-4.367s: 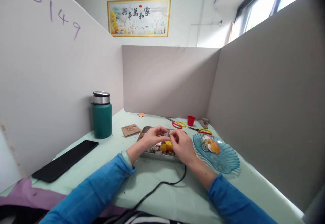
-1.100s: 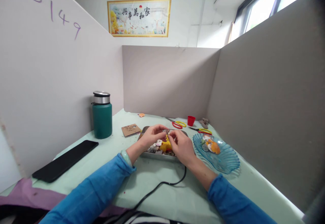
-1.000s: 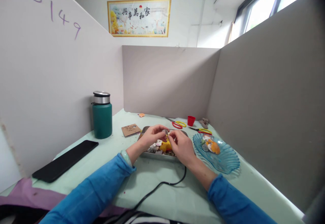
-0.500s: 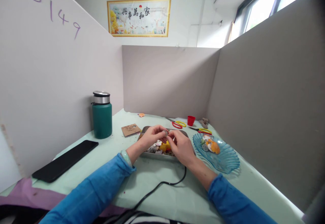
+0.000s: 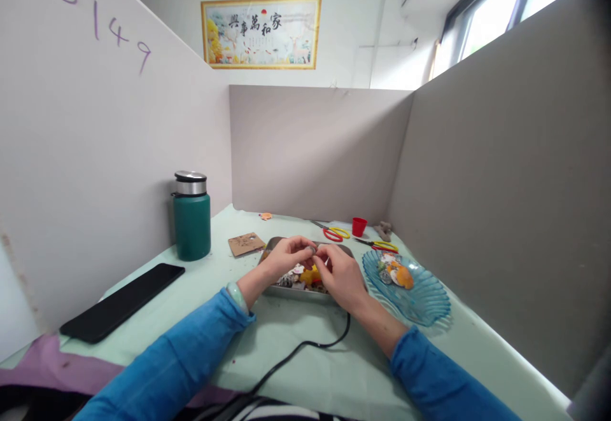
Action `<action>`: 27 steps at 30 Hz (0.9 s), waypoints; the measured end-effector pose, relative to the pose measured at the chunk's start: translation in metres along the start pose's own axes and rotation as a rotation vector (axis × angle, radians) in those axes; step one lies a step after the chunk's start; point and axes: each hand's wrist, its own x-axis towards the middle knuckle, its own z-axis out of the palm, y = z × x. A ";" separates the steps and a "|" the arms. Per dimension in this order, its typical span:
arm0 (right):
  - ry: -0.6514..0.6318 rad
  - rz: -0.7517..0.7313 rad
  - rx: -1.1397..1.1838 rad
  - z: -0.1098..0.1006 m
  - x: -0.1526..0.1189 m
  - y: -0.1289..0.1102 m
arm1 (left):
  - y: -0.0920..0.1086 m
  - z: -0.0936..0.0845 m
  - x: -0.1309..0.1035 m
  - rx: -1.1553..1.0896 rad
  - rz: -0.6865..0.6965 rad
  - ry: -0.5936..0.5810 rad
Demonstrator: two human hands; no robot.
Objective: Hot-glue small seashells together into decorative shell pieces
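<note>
My left hand (image 5: 291,254) and my right hand (image 5: 340,269) meet above a metal tray (image 5: 298,293), fingertips pinched together. Between them is a small greyish piece (image 5: 312,249), too small to name and partly covered by the fingers. Both hands are closed on it. Below, the tray holds a jumble of small pieces, among them a yellow one (image 5: 310,276) and a dark striped one (image 5: 286,280). My forearms and hands hide part of the tray.
A blue glass plate (image 5: 429,303) with orange and white pieces stands right. Behind are two pairs of scissors (image 5: 334,233), a red cup (image 5: 359,227) and a brown card (image 5: 245,244). A green bottle (image 5: 191,227) and black phone (image 5: 124,300) stand left; a black cable (image 5: 296,350) crosses the front.
</note>
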 end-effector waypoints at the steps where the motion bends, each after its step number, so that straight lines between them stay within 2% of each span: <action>1: 0.003 -0.003 0.002 0.000 0.000 0.000 | -0.001 0.000 0.000 0.003 0.000 -0.002; 18: -0.012 0.011 0.004 0.001 -0.001 0.002 | -0.007 -0.002 0.002 0.043 0.022 0.015; 27: 0.001 0.028 -0.007 0.002 0.000 0.003 | 0.000 0.000 0.000 0.046 0.025 -0.004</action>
